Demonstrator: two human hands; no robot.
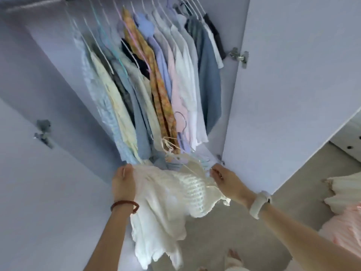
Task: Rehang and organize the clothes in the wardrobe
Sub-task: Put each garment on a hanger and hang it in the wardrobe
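Right in front of the open wardrobe [58,79], the person holds a white top [166,194] spread between both hands. Her left hand [124,181] grips the bunched cloth at one side, fingers curled into it; a dark red band [125,205] sits on that wrist. Her right hand [224,179] pinches the other edge of the top near its thin straps, with a white watch [259,204] on the wrist. The top hangs low, below the hems of the hung clothes, its lower part drooping toward the floor [244,227].

Above it, the rail [39,3] carries a packed row of garments on thin hangers: pale blue and cream pieces at the left, an orange print dress [156,75] in the middle, then pink, white and grey-blue shirts [209,75] at the right. A loose hanger [181,122] pokes up in front of the pink and white ones, its hook free of the rail.

Both doors stand open and hem in the space: the left door [39,192] close beside her left arm, the right door [293,94] just beyond her right hand, a metal hinge [239,55] showing on it. Open rail shows only at the far left. At the right edge lies a pile of cream and pink clothes [343,208].
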